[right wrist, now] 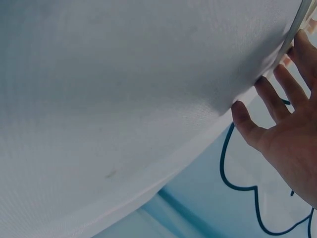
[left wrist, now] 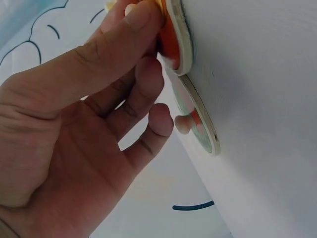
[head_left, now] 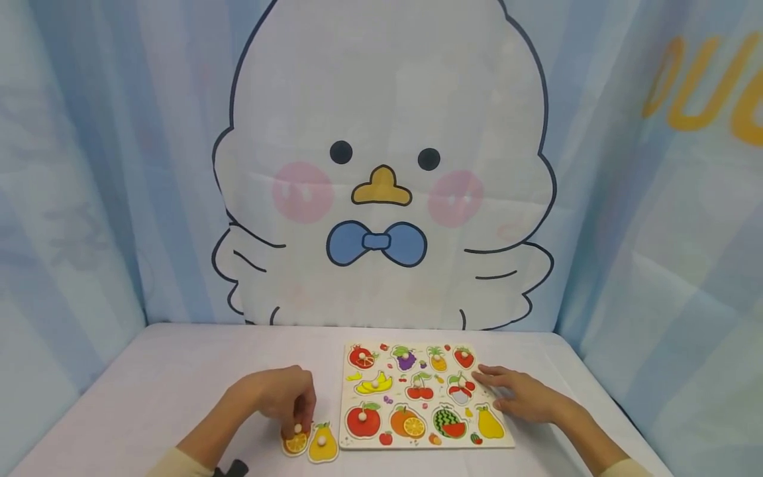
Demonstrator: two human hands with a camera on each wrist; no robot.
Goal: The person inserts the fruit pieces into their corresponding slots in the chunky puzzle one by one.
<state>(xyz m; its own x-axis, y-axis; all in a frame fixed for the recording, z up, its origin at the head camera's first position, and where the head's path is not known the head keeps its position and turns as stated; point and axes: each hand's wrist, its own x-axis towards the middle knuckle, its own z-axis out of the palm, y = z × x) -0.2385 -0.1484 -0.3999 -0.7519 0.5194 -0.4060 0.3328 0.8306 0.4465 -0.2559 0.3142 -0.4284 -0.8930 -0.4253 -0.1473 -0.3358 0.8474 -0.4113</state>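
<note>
My left hand (head_left: pixel 286 396) pinches the knob of an orange puzzle piece (head_left: pixel 295 445) at the table's front left. In the left wrist view this orange piece (left wrist: pixel 171 42) is by the thumb and fingertips. A pear puzzle piece (head_left: pixel 322 445) with a knob lies just right of it. Another round knobbed piece (left wrist: pixel 202 130), green and red, lies beyond the fingers; the hand hides it in the head view. My right hand (head_left: pixel 524 395) rests, fingers extended, at the right edge of a fruit puzzle board (head_left: pixel 432 442). Knobs show on its apple and bananas, none on its orange, watermelon and pear.
The board lies on a white-covered table (head_left: pixel 197 351). Behind stands a curtain (head_left: pixel 381 291) with a cartoon bird, and blue-striped cloth hangs at both sides. A small dark object (head_left: pixel 237 468) shows at the front edge near the left forearm.
</note>
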